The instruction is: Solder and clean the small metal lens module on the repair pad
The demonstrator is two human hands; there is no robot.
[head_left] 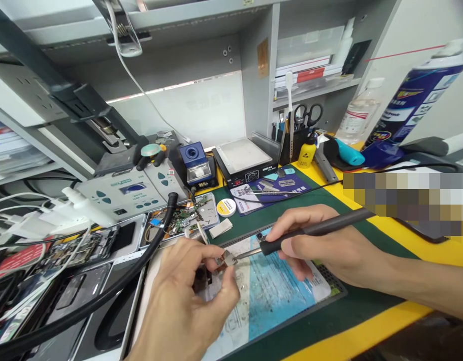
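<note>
My left hand (186,296) pinches a small grey metal part (229,258) between thumb and fingertips; its exact kind is too small to make out. In my right hand (329,248) is a soldering iron (317,228), its black handle slanting up to the right. The iron's thin tip meets the metal part's right side, or comes very close to it. Both hands are above a worn blue and white work pad (269,301). Part of the metal piece is hidden by my left fingers.
Behind stand a hot-air station (130,190), a blue soldering station (196,163) and a heating plate (244,155). A tray of circuit boards (179,220) lies left of a round tin (226,207). A thick black hose (141,271) crosses phone parts at left. Spray can (415,95) at right.
</note>
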